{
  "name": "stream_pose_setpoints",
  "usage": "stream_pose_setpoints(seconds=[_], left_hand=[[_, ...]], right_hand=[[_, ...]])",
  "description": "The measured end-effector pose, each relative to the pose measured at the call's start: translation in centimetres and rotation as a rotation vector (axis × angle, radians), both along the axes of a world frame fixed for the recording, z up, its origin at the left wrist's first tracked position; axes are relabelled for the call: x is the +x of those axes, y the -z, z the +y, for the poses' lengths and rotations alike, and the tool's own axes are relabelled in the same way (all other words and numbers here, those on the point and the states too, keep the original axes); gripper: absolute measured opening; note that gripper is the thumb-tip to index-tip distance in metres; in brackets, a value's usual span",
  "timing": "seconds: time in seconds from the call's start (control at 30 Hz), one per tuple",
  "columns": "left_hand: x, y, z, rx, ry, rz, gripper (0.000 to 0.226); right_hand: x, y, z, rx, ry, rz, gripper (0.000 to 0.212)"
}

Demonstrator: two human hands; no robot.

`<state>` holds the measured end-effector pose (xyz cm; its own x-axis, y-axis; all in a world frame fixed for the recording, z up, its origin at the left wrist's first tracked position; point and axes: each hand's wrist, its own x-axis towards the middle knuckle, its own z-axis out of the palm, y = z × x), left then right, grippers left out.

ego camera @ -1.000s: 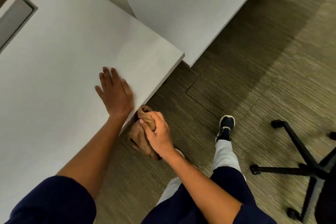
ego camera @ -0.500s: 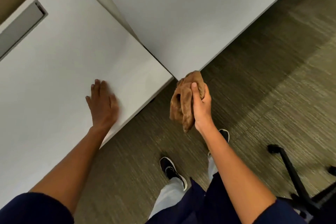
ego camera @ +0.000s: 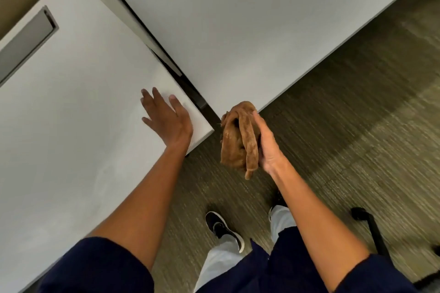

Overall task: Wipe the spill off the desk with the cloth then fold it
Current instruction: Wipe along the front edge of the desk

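A crumpled brown cloth [ego camera: 238, 140] hangs bunched in my right hand [ego camera: 267, 147], held in the air beside the near right corner of the white desk [ego camera: 71, 114], over the floor. My left hand [ego camera: 166, 119] rests on the desk near that corner, fingers spread, holding nothing. A faint dull smear [ego camera: 112, 169] shows on the desk surface near my left forearm; I cannot tell whether it is a spill.
A second white desk [ego camera: 250, 31] stands at the back right, separated from the first by a dark gap [ego camera: 173, 71]. A grey cable cover [ego camera: 26, 43] sits in the left desk. A black chair base [ego camera: 371, 228] is at lower right. My feet stand on grey carpet.
My right hand lifted the cloth from below the desk edge up to desk height and to the right. My left hand stayed by the corner and spread its fingers. The camera tilted up.
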<state>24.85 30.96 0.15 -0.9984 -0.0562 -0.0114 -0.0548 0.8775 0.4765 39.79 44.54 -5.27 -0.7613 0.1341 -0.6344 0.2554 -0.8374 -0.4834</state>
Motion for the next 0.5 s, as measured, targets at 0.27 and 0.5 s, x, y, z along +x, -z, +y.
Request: stream_pose_setpoints(seconds=[0.27,0.5], left_hand=[[0.0,0.8,0.8,-0.201,0.033,-0.031,0.055],[0.1,0.6,1.0,-0.24,0.03,-0.032,0.054]], right_hand=[[-1.7,1.1,1.6,-0.025,-0.207,0.029,0.039],[-4.9,0.3,1.1,0.118,-0.427,0.087,0.047]])
